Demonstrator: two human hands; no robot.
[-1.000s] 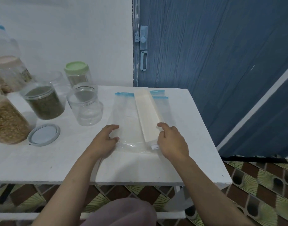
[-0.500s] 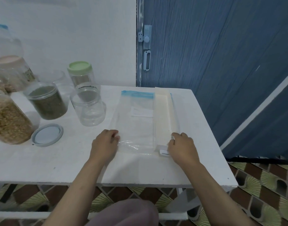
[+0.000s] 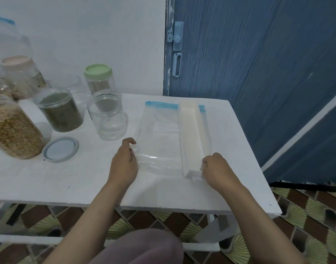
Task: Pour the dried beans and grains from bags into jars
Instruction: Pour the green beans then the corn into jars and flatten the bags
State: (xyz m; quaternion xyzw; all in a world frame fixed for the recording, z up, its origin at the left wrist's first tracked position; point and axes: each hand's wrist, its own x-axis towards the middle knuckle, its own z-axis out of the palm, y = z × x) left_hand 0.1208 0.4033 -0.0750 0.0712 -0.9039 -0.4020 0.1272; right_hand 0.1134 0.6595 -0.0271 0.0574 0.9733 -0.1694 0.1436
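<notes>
**Empty zip bag flat on the table, both hands at its near edge**

I see the clear zip bag [image 3: 159, 138] lying flat on the white table [image 3: 87, 180], its blue seal strip at the far end and its bottom edge nearest me. It looks empty, so I judge it very light, limp and slick: it will slide on the painted top and crumple if pinched carelessly. A long white tray [image 3: 191, 138] rests along the bag's right side and pins it down. The tray looks rigid and light, and I would take it by its near end. For the bag itself, the near corners or the stiffer seal strip are the safest places to take hold.

My left hand [image 3: 124, 164] sits at the bag's near left corner, fingers curled loosely, index raised and bent; it seems to touch the film's edge, but I cannot tell whether it actually pinches it. My right hand [image 3: 216, 168] is curled at the near end of the tray, knuckles toward me; whether the hidden fingertips clasp the tray I cannot tell. Both forearms reach straight in from the table's front edge.

To the left stand an empty clear jar [image 3: 108, 119], a jar of green beans [image 3: 61, 111] and a jar of tan grain [image 3: 13, 130], with a grey lid [image 3: 60, 149] lying loose.
</notes>
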